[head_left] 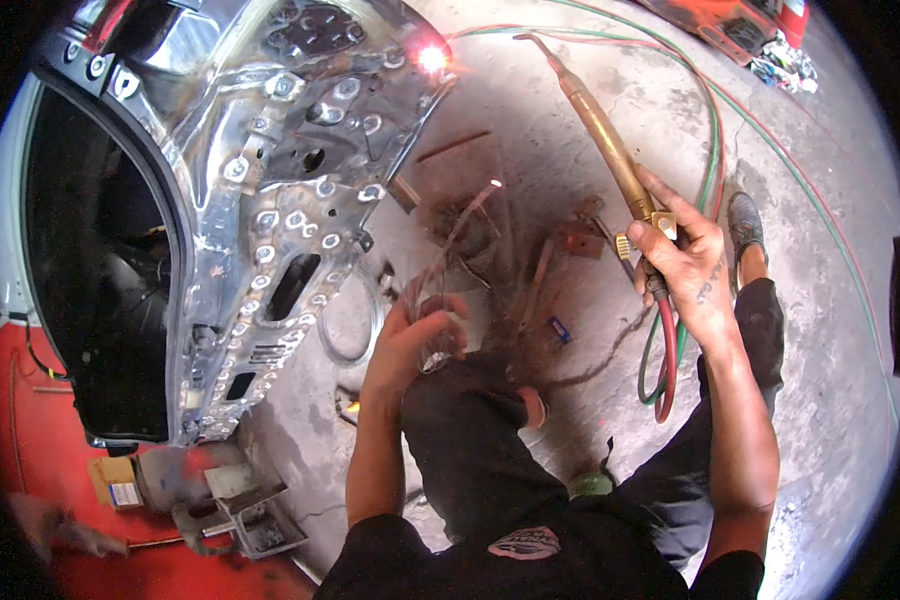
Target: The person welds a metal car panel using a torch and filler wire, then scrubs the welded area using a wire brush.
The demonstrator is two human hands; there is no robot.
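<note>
My right hand (682, 262) is closed around a brass gas torch (607, 140) near its valve knobs. The torch's bent tip points up and to the left, and I see no flame at it. A red hose and a green hose (664, 370) loop down below this hand. My left hand (417, 335) is smeared by motion, its fingers curled around a thin wire (457, 236) that slants up to a bright end. Beyond it, a bare metal car body panel (295, 215) with many weld spots stands at the left. A spot on its upper right edge glows (433, 60).
A black-framed window opening (95, 260) borders the panel. A bench vise (255, 515) and a small cardboard box (116, 482) lie at the lower left by a red surface (20, 400). Hoses (776, 152) cross the concrete floor (820, 350). Metal scraps lie between my legs.
</note>
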